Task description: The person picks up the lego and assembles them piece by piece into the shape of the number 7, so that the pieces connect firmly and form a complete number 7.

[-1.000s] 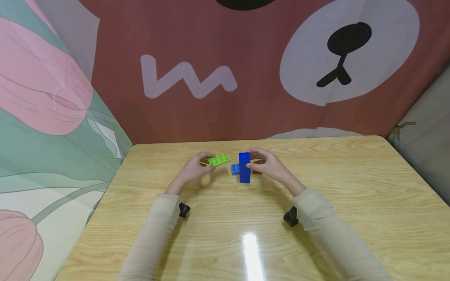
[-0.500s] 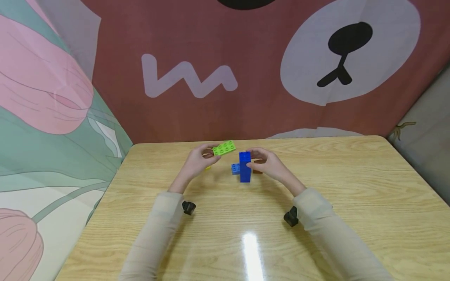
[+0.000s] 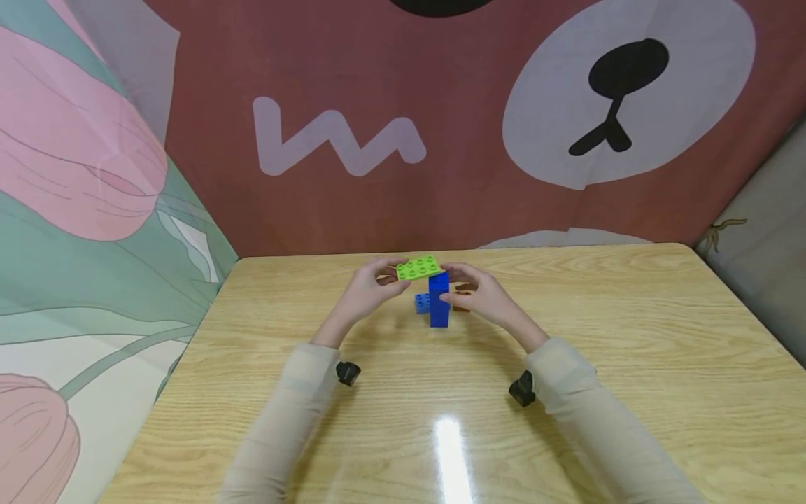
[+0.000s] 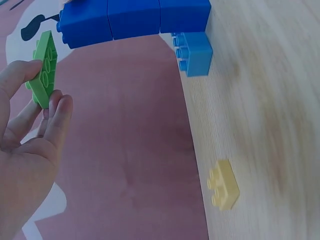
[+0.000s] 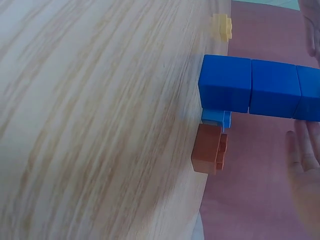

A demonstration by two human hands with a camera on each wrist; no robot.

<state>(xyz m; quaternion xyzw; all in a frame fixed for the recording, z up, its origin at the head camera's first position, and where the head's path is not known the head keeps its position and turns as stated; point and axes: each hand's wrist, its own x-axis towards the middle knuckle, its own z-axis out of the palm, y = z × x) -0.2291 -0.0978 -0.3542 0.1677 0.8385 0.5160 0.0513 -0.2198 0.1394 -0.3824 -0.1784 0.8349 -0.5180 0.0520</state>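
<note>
My left hand (image 3: pixel 374 290) pinches a lime-green flat toy brick (image 3: pixel 418 267) with two rows of studs by its left end, thumb on the near side. The green brick is raised, its right end overlapping the top of a dark blue tower (image 3: pixel 439 308) in the head view. Three stacked bricks make up this upright tower, standing on the table. My right hand (image 3: pixel 485 297) holds the tower's upper part from the right, thumb at the front and the other fingers behind. In the left wrist view the green brick (image 4: pixel 45 70) appears apart from the tower (image 4: pixel 134 19), tilted, its hollow underside showing.
Just behind the tower stand a lighter blue brick (image 3: pixel 422 303) on the left and a brown brick (image 5: pixel 207 148) on the right. A small yellow brick (image 4: pixel 225 185) sits on the wooden table (image 3: pixel 403 392) farther left. A printed cloth (image 3: pixel 340 210) hangs along the table's far edge.
My left hand has carried the green brick up and rightward to the tower's top, away from the yellow brick. My right hand has stayed at the tower.
</note>
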